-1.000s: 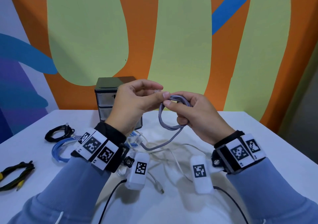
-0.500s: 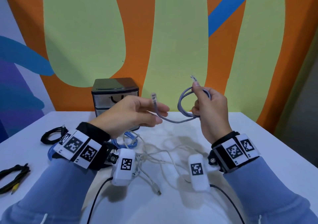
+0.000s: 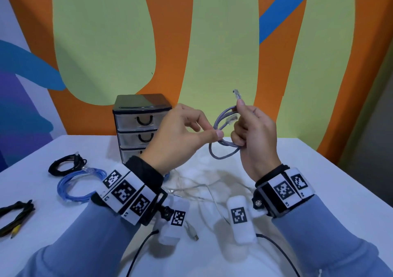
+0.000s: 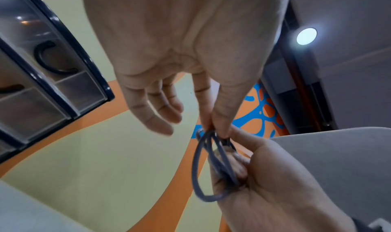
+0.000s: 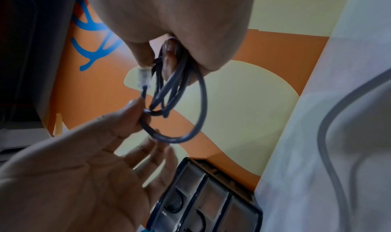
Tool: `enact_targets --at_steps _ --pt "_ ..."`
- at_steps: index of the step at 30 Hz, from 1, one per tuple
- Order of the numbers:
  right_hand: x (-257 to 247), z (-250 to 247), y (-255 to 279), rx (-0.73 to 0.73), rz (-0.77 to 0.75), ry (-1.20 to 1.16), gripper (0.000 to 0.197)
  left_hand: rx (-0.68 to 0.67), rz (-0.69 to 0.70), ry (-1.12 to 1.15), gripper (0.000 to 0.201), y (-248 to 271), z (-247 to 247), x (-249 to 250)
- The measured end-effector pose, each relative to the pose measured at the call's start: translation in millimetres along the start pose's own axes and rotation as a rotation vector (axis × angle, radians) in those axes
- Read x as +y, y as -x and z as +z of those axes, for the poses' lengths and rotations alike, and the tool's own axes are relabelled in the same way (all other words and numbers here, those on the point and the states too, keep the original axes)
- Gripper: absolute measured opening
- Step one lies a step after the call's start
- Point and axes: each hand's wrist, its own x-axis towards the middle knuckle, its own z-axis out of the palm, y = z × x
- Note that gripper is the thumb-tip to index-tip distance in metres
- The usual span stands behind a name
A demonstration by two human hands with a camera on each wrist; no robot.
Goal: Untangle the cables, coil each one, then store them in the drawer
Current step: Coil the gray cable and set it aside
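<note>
A grey network cable (image 3: 222,149) hangs in small loops in the air above the table. My right hand (image 3: 253,132) grips the loops, and one clear plug (image 3: 237,94) sticks up past its fingertip. My left hand (image 3: 191,134) pinches the cable between thumb and forefinger beside the right hand, its other fingers loose. In the left wrist view the pinch sits at the top of the grey coil (image 4: 211,165). The right wrist view shows the same grey coil (image 5: 180,102) with a plug (image 5: 144,76). The small three-drawer unit (image 3: 138,128) stands behind, all drawers closed.
A coiled blue cable (image 3: 78,183) and a coiled black cable (image 3: 66,166) lie left of the drawer unit. A black cable with yellow tip (image 3: 14,215) lies at the far left edge. Tangled white cables (image 3: 202,189) sprawl on the white table (image 3: 319,191) under my wrists.
My left hand has moved right from holding the free cable end out at the left to pinching the cable next to my right hand. The free end now lies in the coil.
</note>
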Motion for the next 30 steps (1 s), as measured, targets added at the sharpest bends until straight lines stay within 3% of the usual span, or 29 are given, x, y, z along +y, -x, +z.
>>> enact_targets --at_steps 4,7,9,11,15,17,20,24,27,30 --pt "-1.6 1.1 3.0 -0.027 -0.074 0.063 0.024 -0.072 -0.159 0.176 0.027 1.9 2.5 -1.8" --pt "-0.9 4.1 8.9 -0.099 -0.184 0.19 0.022 -0.006 -0.275 0.341 0.029 2.8 9.2 -2.6" --pt "1.2 6.0 13.0 -0.153 -0.238 0.256 0.022 0.01 -0.327 0.319 0.035 1.2 11.8 -3.1" --pt "2.5 7.5 16.3 -0.183 -0.257 0.281 0.021 -0.043 -0.344 0.231 0.02 -1.1 13.7 -2.6" --pt "1.5 10.5 18.1 -0.182 -0.166 0.218 0.018 -0.13 -0.404 0.283 0.024 -0.2 15.4 -4.1" --pt "0.9 9.4 16.4 -0.165 -0.128 0.167 0.018 -0.151 -0.439 0.421 0.019 -0.3 12.6 -4.5" --pt "3.5 8.2 11.8 -0.131 -0.078 0.069 0.021 -0.174 -0.526 0.657 0.031 -2.3 -1.4 -2.6" --pt "3.2 7.1 9.6 -0.142 -0.027 -0.035 0.021 -0.262 -0.653 0.967 0.031 -4.3 -13.5 3.4" --pt "4.4 7.3 11.5 -0.19 -0.035 -0.008 0.021 -0.313 -0.701 1.019 0.04 -3.6 -12.7 2.2" --pt "4.8 8.0 15.4 -0.229 -0.071 0.049 0.019 -0.329 -0.72 1.018 0.037 -4.0 -11.6 1.3"
